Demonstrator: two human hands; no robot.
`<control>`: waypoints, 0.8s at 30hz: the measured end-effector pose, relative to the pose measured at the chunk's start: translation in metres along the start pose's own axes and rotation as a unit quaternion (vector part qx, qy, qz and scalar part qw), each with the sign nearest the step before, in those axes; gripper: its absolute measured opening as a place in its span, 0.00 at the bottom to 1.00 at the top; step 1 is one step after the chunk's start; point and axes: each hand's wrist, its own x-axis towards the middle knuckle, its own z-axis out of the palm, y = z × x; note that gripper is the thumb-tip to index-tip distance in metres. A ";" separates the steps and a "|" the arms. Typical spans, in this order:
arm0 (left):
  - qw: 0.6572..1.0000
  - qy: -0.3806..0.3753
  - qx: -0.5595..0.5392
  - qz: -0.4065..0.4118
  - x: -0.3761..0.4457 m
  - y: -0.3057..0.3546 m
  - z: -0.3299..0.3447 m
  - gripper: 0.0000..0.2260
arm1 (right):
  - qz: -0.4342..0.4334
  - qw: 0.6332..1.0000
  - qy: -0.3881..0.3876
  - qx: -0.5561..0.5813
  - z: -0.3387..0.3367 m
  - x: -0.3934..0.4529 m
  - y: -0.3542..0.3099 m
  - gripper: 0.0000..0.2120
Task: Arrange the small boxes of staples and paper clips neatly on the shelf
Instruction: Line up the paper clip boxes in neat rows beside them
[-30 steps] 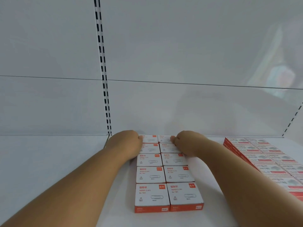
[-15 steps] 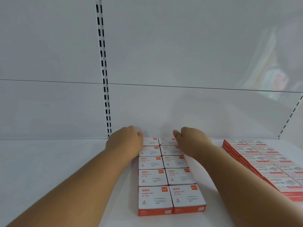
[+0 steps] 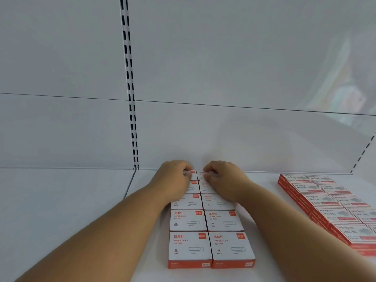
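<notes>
Two columns of white and orange paper clip boxes (image 3: 209,220) run from the shelf's front toward the back wall. My left hand (image 3: 173,180) lies over the far end of the left column, its fingers curled over the rearmost left box (image 3: 192,173). Over the far end of the right column, my right hand (image 3: 225,180) curls its fingers round the rearmost right box (image 3: 200,175). The two hands almost meet at the back. Both hands hide most of the two rear rows.
The white shelf (image 3: 61,210) ends at a white back wall with a slotted upright (image 3: 130,88). A block of red and white small boxes (image 3: 325,200) lies flat at the right, with a gap of bare shelf between it and the columns.
Both hands have moved inward from the outer sides of the columns onto the rearmost boxes, and their fingers have curled over them.
</notes>
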 end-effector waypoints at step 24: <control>1.000 -0.009 -0.003 -0.020 -0.002 0.004 0.000 0.09 | 0.013 1.000 -0.010 0.003 -0.003 -0.005 -0.009 0.10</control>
